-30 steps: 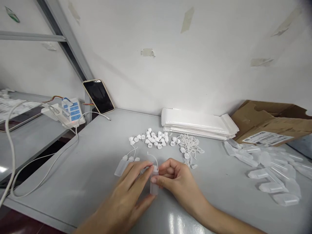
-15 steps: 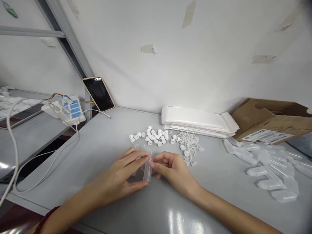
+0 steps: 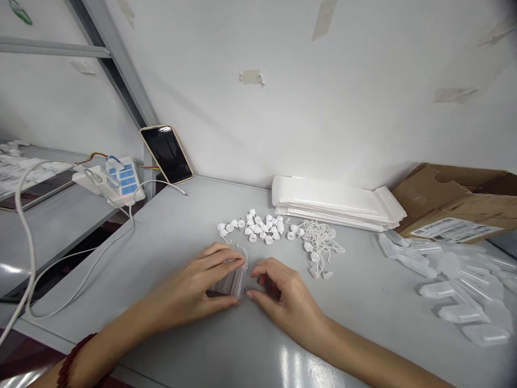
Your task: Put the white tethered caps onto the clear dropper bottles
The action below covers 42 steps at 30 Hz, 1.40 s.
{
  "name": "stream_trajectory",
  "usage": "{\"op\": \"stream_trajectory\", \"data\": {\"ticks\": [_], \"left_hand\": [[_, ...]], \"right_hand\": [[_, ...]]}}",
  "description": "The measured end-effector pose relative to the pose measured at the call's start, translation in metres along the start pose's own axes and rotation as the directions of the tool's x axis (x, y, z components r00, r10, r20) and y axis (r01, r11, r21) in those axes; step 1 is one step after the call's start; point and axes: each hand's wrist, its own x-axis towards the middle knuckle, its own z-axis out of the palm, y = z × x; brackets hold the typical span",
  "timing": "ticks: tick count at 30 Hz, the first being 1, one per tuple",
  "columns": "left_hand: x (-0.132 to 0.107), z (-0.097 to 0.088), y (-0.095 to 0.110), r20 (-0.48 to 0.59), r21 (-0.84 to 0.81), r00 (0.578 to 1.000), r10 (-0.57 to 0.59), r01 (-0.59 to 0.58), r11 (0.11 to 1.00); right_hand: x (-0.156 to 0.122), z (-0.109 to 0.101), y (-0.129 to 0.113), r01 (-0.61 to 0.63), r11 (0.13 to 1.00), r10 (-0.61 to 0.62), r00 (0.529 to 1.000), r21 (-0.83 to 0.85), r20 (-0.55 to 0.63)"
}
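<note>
My left hand (image 3: 198, 281) is curved around a small row of translucent plastic tubes (image 3: 231, 283) on the table, fingertips at their far ends and thumb at their near ends. Part of the row is hidden by that hand. A thin white cord loop (image 3: 244, 255) sticks out past the far end of the tubes. Just to the right, my right hand (image 3: 287, 293) is empty, its thumb and index finger apart and pointing at the tubes. Beyond both hands lie small white caps (image 3: 262, 226) and a tangle of white cords (image 3: 321, 240), some with caps attached.
A stack of white padded envelopes (image 3: 335, 202) lies against the wall, beside an open cardboard box (image 3: 464, 199). Loose translucent tubes (image 3: 456, 275) are piled at the right. A phone (image 3: 167, 153) leans at the back left, near a power strip (image 3: 127, 180) and white cables (image 3: 95, 250).
The tube held between both hands now lies in the row under my left hand. My right hand has let go and moved slightly right, its fingers opening. The view has shifted a little.
</note>
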Motion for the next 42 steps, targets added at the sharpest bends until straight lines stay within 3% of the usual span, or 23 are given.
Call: {"op": "stream_trajectory", "data": {"ticks": [4, 7, 24, 31, 35, 39, 42], "left_hand": [[0.0, 0.0, 0.0, 0.021, -0.011, 1.0, -0.02, 0.02, 1.0], [0.0, 0.0, -0.001, 0.01, -0.016, 1.0, -0.009, 0.009, 1.0], [-0.001, -0.006, 0.001, 0.005, 0.034, 0.999, -0.044, 0.043, 0.998], [0.007, -0.017, 0.012, -0.151, 0.063, 0.986, -0.065, 0.076, 0.995], [0.019, -0.018, 0.024, -0.308, 0.05, 0.949, -0.062, 0.082, 0.995], [0.043, -0.008, 0.044, -0.394, 0.041, 0.919, 0.013, 0.004, 0.999], [0.066, 0.008, 0.058, -0.3, 0.059, 0.953, 0.045, -0.028, 0.998]], "right_hand": [[-0.003, 0.007, 0.006, 0.216, 0.965, -0.217, 0.976, -0.151, 0.007], [-0.004, 0.012, 0.009, 0.258, 0.943, -0.264, 0.965, -0.211, 0.001], [-0.001, 0.006, 0.008, 0.187, 0.973, -0.189, 0.982, -0.134, -0.004], [-0.004, 0.003, 0.005, 0.17, 0.971, -0.168, 0.985, -0.171, 0.027], [-0.017, -0.013, 0.006, 0.203, 0.965, -0.207, 0.978, -0.164, -0.007], [-0.04, -0.049, 0.014, 0.27, 0.939, -0.299, 0.947, -0.215, -0.116], [-0.055, -0.093, 0.027, 0.081, 0.93, -0.159, 0.967, -0.357, -0.197]]}}
